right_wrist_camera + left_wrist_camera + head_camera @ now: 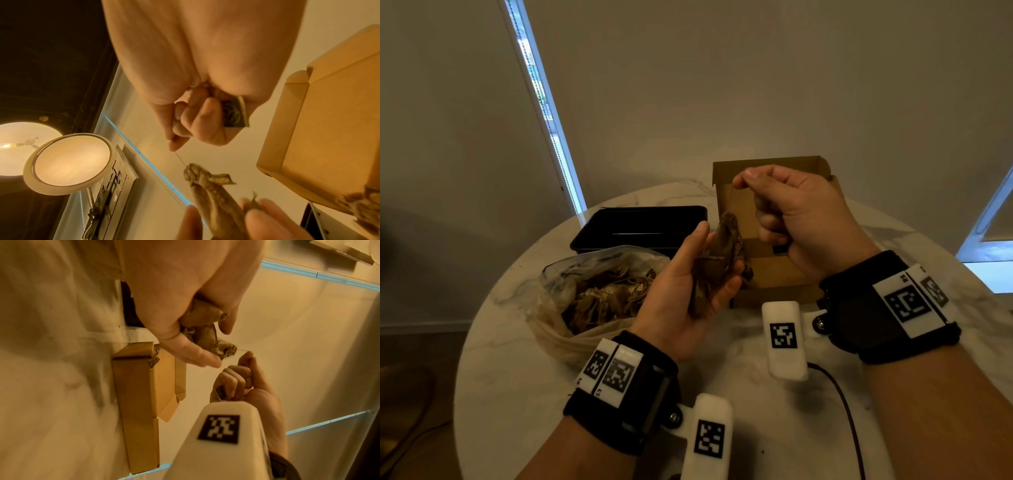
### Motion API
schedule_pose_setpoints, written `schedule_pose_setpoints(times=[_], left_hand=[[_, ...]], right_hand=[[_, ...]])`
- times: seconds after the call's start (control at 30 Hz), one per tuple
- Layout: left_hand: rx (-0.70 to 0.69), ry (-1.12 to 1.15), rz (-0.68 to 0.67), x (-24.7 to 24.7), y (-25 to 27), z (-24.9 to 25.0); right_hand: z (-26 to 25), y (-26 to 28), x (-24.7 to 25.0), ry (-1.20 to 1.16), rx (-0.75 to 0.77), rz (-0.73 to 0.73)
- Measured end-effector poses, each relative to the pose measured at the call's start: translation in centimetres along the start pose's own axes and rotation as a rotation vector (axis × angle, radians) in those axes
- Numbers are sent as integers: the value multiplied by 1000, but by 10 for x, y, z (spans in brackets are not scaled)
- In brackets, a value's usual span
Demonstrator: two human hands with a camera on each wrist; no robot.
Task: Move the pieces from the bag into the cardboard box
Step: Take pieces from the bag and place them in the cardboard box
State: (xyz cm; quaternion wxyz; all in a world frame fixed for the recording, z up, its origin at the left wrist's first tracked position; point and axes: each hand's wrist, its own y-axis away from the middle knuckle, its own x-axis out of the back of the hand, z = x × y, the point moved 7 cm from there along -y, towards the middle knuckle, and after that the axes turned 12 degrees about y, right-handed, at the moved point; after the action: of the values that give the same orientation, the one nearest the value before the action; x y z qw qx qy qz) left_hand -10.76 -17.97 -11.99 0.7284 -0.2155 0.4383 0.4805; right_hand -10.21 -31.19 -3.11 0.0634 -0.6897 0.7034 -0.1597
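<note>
Head view: a bundle of used tea bags (717, 263) is gripped by the left hand (685, 291) between the plastic bag (571, 294) on the left and the cardboard box (774, 270).

Left wrist view: a thin string (242, 351) is pinched by the right hand (244, 382), probably to untangle one piece.

Right wrist view: a small tag (236, 113) is enclosed by curled fingers (203, 116).

right wristband (890, 308): characters "85" beside black-and-white square marker, blurred, uncertain. other markers on wrist mounts: coded patterns only, no words. small tag in right hand (234, 113): print unreadable.

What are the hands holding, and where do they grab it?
The left hand grips a bunch of brown pieces around the middle. The right hand pinches a thin string at its end and clutches a small tag.
</note>
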Motion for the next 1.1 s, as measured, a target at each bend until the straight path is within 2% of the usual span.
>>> schedule_pose_setpoints(times=[0.23, 0.43, 0.53, 0.67, 0.87, 1.1], left_hand=[[-33, 41, 93, 14, -7, 2], [-14, 65, 115, 15, -5, 1], [-76, 104, 94, 15, -6, 7], [-150, 190, -1, 6, -2, 16], [-292, -38, 8, 6, 1, 21], [-274, -333, -50, -6, 2, 8]], right_hand=[[-11, 2, -1, -108, 54, 9], [-17, 4, 2, -143, 105, 28], [-18, 4, 5, -135, 113, 46], [-17, 4, 6, -116, 106, 59], [-14, 3, 3, -60, 96, 19], [-3, 2, -4, 113, 55, -65]])
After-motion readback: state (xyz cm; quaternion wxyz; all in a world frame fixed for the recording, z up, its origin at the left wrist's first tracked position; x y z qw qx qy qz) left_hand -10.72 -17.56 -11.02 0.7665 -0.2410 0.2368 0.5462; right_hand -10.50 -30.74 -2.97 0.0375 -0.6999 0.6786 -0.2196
